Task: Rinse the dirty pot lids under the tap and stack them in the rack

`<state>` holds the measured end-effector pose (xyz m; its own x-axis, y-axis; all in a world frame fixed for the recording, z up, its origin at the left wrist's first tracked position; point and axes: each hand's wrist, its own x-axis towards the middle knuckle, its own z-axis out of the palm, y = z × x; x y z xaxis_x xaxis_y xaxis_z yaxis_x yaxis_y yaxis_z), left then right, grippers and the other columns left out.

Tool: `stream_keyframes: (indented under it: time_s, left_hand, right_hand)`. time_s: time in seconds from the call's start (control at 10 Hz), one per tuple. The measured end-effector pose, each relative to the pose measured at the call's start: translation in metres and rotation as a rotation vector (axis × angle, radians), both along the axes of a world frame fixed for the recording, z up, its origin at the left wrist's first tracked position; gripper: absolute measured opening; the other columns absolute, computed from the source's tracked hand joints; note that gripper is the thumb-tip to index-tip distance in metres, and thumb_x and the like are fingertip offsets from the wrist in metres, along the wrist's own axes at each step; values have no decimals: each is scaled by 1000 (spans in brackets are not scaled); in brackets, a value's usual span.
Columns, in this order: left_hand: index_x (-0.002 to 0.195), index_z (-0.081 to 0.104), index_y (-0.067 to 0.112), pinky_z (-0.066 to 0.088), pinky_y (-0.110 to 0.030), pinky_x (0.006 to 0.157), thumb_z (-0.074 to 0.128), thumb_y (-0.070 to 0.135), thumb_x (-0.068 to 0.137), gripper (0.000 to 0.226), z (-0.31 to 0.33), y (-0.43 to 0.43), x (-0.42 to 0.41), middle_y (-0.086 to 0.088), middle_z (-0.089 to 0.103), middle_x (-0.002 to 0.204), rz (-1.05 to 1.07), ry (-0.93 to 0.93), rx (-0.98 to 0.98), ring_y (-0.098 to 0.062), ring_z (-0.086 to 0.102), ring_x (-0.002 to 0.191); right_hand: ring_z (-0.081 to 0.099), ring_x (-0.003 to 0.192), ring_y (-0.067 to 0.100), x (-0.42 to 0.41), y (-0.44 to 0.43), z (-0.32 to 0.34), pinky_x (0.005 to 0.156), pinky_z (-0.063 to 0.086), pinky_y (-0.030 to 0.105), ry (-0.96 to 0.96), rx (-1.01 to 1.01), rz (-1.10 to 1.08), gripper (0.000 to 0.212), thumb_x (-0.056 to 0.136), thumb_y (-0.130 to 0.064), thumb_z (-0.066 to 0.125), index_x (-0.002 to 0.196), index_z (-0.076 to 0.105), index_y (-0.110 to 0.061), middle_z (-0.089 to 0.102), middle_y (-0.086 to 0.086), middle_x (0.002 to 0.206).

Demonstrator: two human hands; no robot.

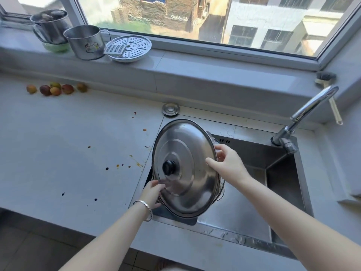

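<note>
A large steel pot lid (192, 161) with a black knob (169, 167) stands tilted on edge at the left side of the sink (281, 169), its domed face toward me. Behind it the rims of other lids (213, 136) show, leaning in a dark rack (175, 218) at the sink's left end. My left hand (153, 192) grips the lid's lower left rim. My right hand (227, 162) holds the right rim, thumb on the front and fingers behind. The tap (310, 110) arches over the sink's right rear corner; no water is seen running.
Grey counter (68, 153) to the left carries food spots and several small fruits (55, 89). Two steel mugs (86, 42) and a perforated steamer plate (130, 47) sit on the window sill. A sink plug (170, 109) lies behind the lid. A brush (328, 90) hangs at right.
</note>
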<state>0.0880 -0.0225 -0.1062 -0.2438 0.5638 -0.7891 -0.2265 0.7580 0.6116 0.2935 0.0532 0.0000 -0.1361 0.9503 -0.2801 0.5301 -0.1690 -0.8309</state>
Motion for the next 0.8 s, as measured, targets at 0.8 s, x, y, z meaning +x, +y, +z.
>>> stream_keyframes:
  time_s: [0.8]
  left_hand:
    - [137, 33, 8, 37, -38, 99, 52, 22, 87, 55, 8, 0, -21, -19, 40, 137, -353, 603, -160, -35, 46, 120]
  right_hand:
    - [50, 94, 18, 20, 5, -37, 77, 36, 25, -144, -287, -91, 54, 85, -17, 56, 135, 37, -14, 56, 6, 115]
